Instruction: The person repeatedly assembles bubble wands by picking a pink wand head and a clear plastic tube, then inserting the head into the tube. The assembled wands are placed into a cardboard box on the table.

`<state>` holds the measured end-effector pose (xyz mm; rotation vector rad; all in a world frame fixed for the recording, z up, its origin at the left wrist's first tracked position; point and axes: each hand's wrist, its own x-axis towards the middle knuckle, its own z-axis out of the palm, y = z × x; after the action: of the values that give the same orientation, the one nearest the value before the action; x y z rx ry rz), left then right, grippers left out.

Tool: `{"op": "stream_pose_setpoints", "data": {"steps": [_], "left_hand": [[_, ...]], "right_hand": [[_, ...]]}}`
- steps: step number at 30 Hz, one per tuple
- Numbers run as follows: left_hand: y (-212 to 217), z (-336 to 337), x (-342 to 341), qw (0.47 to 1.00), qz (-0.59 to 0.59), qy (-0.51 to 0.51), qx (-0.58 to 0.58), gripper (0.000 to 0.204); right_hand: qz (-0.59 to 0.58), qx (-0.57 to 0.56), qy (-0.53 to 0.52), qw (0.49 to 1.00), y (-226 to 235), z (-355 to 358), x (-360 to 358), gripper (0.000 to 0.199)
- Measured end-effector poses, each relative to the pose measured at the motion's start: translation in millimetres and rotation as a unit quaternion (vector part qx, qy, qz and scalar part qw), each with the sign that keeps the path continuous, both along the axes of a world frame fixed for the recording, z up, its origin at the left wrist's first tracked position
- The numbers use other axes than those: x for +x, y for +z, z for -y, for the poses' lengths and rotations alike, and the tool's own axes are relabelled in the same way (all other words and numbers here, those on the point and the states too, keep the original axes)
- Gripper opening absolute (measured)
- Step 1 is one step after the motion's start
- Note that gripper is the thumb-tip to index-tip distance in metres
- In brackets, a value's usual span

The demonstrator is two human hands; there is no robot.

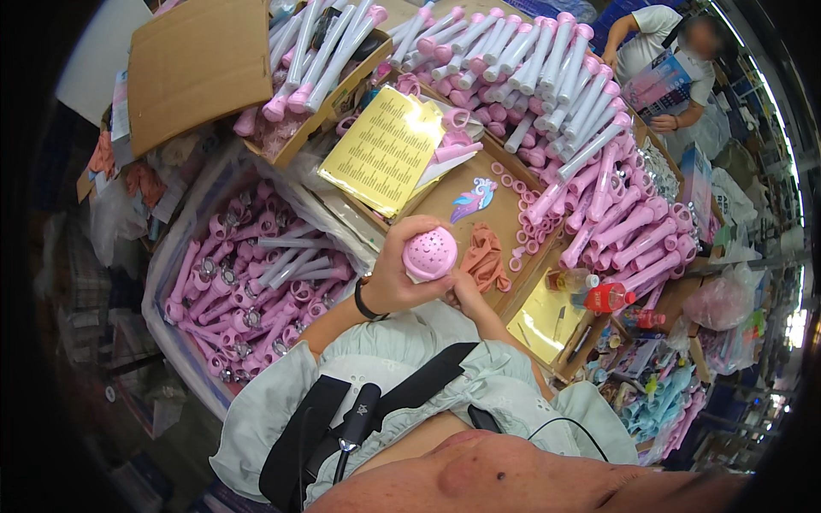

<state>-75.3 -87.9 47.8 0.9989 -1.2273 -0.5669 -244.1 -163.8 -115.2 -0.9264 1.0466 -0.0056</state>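
Note:
My left hand [402, 278], with a black band at the wrist, is wrapped round a pink domed piece [430, 253] dotted with small dark marks or holes. The dome faces up, and whatever lies beneath it is hidden. Close beside it, my right hand [464, 293] has its fingers curled in under the left; what they grip cannot be made out. Just past the hands, a crumpled orange cloth [486, 259] lies on the cardboard work surface [436, 203]. Behind it are a purple and blue mermaid-tail shape [474, 199] and scattered pink rings [523, 224].
A lined bin of pink handle-like parts [244, 282] stands at my left. White tubes with pink ends [505, 51] and pink handles [629, 231] are heaped behind and right. Yellow sheets [380, 150], plastic bottles [605, 297] and an open carton [201, 73] surround me. Another person [663, 43] holds a printed box.

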Motion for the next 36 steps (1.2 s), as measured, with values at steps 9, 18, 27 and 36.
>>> {"op": "stream_pose_setpoints", "data": {"steps": [9,18,27,36], "left_hand": [[-3,4,19,0.939,-0.344,-0.016,0.012,0.031],[-24,-16,92,0.864,-0.477,-0.025,0.158,0.033],[-50,-37,83,0.907,-0.308,0.198,0.209,0.018],[-55,-92,45,0.916,0.046,0.216,0.336,0.016]], "right_hand": [[-0.019,-0.15,-0.106,0.983,0,1,-30,0.044],[-0.038,-0.47,0.149,0.869,77,0,-64,0.037],[-0.136,-0.535,-0.054,0.832,88,142,-76,0.035],[-0.255,-0.525,-0.13,0.802,108,380,-19,0.075]]}}
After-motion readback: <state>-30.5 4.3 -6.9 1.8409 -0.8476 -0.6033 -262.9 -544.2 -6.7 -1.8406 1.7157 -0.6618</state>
